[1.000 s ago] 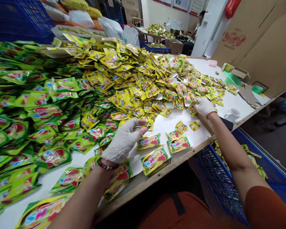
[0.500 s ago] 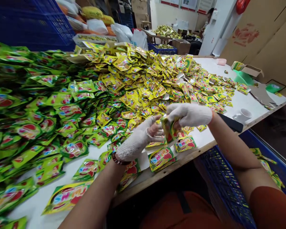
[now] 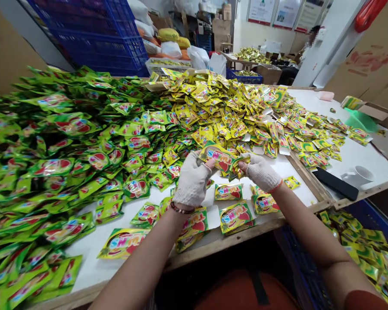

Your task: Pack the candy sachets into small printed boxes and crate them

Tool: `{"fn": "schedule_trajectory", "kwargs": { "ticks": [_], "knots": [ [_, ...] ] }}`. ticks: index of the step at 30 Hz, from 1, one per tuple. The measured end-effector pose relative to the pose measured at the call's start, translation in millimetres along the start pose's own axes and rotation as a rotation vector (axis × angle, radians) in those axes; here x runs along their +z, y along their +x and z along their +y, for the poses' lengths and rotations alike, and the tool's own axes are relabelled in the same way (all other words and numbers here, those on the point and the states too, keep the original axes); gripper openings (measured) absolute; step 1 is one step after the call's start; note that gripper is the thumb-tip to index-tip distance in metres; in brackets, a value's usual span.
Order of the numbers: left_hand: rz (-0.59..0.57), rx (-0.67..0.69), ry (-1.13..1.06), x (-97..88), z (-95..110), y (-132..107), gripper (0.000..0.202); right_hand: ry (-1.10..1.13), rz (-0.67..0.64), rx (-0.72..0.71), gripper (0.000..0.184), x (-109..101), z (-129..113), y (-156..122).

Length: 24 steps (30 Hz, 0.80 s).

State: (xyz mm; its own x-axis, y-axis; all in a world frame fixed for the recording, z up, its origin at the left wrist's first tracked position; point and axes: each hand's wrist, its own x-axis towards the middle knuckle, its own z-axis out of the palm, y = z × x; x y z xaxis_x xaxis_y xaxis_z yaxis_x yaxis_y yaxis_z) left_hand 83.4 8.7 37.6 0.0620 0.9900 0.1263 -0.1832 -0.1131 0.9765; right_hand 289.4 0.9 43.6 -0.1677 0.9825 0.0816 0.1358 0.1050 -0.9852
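My left hand (image 3: 192,178), in a white fingerless glove, is closed around a small yellow-and-green printed box (image 3: 216,156), with the thumb on its front. My right hand (image 3: 261,170), gloved the same way, pinches crumpled-looking sachets (image 3: 236,167) at the right end of that box. Whether they are partly inside it I cannot tell. Below my hands, several similar printed boxes lie on the white table (image 3: 302,183), among them one box (image 3: 235,216) with a white flap. Another printed box (image 3: 121,243) lies beside my left forearm.
Green sachets (image 3: 97,159) are heaped at left, yellow sachets (image 3: 210,103) behind my hands. A wooden strip (image 3: 305,176) crosses the table at right, near a black phone-like slab (image 3: 335,183) and white mug (image 3: 358,175). A blue crate (image 3: 368,215) with packets stands below the edge.
The view has swung left. My left hand, earlier with fingers apart, now grips a printed box. My right hand has brought blurred packets to the box's end.
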Motion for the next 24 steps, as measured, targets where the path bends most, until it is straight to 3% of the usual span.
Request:
{"fn": "schedule_trajectory", "kwargs": {
  "ticks": [2, 4, 6, 8, 11, 15, 18, 21, 24],
  "knots": [
    [0.025, 0.230, 0.391, -5.8, 4.9, -1.0, 0.080, -0.022, -0.027, 0.024, 0.039, 0.7, -2.9, -0.1],
    [-0.045, 0.432, 0.821, -10.9, 9.1, -2.6, 0.094, -0.063, -0.100, 0.050, 0.038, -1.5, -8.7, 1.2],
    [-0.206, 0.526, 1.153, -13.2, 9.9, -3.5, 0.089, -0.097, -0.174, 0.073, 0.037, -3.8, -14.0, 2.6],
    [-0.315, 0.519, 1.338, -12.9, 7.0, -3.0, 0.069, -0.119, -0.199, 0.069, 0.036, -4.3, -16.2, 3.6],
    [-0.268, 0.396, 1.403, -11.3, 0.3, -0.8, 0.049, -0.090, -0.060, 0.000, 0.040, 0.0, -13.0, 4.7],
    [-0.147, 0.332, 1.379, -9.4, -6.3, -0.6, 0.052, -0.023, 0.277, -0.072, 0.041, 12.6, -3.2, 5.8],
    [-0.133, 0.331, 1.352, -7.0, -9.6, -2.7, 0.047, -0.189, 0.408, -0.160, 0.032, 20.5, 2.1, 5.8],
    [-0.123, 0.364, 1.285, -6.1, -11.2, -3.5, 0.044, -0.367, 0.471, -0.240, 0.027, 21.4, 3.8, 5.5],
    [-0.141, 0.401, 1.245, -7.4, -12.1, -3.3, 0.045, -0.463, 0.389, -0.235, 0.024, 17.3, 2.0, 5.5]
  ]
}}
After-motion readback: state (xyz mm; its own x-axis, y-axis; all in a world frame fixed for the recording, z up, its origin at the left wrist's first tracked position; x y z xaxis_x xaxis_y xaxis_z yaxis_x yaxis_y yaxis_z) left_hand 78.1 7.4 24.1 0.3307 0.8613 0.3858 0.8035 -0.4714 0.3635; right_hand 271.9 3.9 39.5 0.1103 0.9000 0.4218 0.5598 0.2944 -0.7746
